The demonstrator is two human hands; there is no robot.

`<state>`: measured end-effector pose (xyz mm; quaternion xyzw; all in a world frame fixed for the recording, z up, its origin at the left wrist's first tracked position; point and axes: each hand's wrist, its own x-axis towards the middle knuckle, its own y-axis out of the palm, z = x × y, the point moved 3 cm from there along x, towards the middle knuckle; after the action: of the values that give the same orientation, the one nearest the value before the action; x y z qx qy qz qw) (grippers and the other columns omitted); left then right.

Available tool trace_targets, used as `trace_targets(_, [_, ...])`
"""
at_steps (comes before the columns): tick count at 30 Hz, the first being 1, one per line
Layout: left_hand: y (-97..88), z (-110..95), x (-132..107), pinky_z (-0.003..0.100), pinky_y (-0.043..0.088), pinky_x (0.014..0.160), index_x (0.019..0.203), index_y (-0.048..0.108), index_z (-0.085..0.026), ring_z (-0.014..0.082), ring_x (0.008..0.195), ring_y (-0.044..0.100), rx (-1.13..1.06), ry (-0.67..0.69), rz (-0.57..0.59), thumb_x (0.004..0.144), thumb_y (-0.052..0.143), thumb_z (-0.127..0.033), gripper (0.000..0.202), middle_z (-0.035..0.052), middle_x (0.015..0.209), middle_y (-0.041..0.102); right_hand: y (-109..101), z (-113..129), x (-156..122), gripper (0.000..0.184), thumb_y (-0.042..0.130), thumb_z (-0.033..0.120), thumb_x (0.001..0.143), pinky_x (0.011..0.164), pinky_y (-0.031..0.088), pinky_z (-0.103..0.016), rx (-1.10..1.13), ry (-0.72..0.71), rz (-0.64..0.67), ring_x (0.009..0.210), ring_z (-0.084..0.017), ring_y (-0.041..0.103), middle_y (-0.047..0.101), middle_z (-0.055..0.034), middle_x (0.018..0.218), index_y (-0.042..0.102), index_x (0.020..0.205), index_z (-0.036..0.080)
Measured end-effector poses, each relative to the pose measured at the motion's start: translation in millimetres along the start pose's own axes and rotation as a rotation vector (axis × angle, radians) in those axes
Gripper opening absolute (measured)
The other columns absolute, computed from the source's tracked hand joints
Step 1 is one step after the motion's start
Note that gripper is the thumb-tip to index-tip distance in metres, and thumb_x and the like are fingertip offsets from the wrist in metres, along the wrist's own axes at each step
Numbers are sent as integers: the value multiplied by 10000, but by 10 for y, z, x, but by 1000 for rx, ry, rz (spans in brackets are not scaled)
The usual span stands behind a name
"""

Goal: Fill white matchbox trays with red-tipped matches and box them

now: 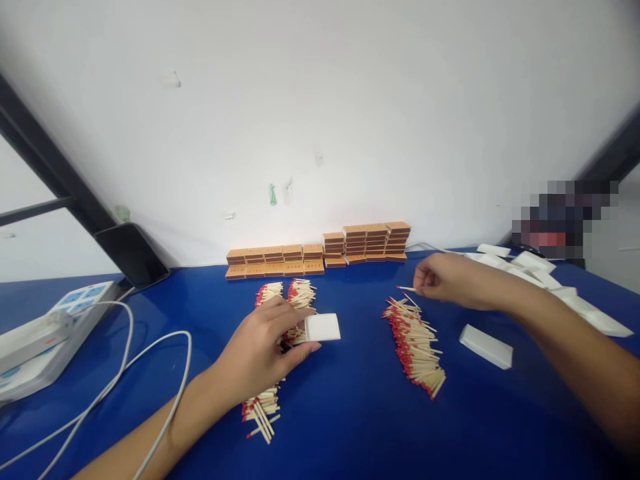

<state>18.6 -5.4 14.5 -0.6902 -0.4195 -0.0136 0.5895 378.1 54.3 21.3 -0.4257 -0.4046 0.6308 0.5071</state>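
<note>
Between thumb and fingers, my left hand (265,340) grips a small white matchbox tray (323,327); no matches show inside it. Rows of red-tipped matches (261,413) lie under and around this hand, partly hidden by it. My right hand (443,280) is closed in a pinch on a match (406,289), whose red head points left. Just below that hand a long heap of matches (413,347) runs toward me. Another white tray (487,346) rests on the table to the right of the heap.
Orange matchboxes (275,261) stand stacked along the wall. White trays (535,270) are piled at the right, beyond my forearm. On the left are a power strip (85,300), a black phone (133,253) and looping white cables (131,333). The table (350,427) is blue.
</note>
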Motion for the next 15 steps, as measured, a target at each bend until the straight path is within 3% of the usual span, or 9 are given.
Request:
trace_targets(6, [7, 9, -5, 407, 554, 804, 1341, 681, -159, 236, 882, 628, 1, 12, 2, 989, 723, -323, 390, 71, 906, 737, 95, 3, 8, 101, 693, 278, 725, 471, 496, -308, 138, 156, 67, 596, -210, 676, 757, -92, 778, 689, 786, 197])
trace_targets(15, [16, 4, -20, 392, 536, 805, 1346, 670, -151, 233, 882, 611, 1, 9, 11, 989, 725, -324, 401, 59, 874, 713, 151, 105, -18, 63, 685, 250, 801, 476, 470, -318, 34, 203, 136, 447, -172, 606, 687, -35, 619, 645, 782, 206])
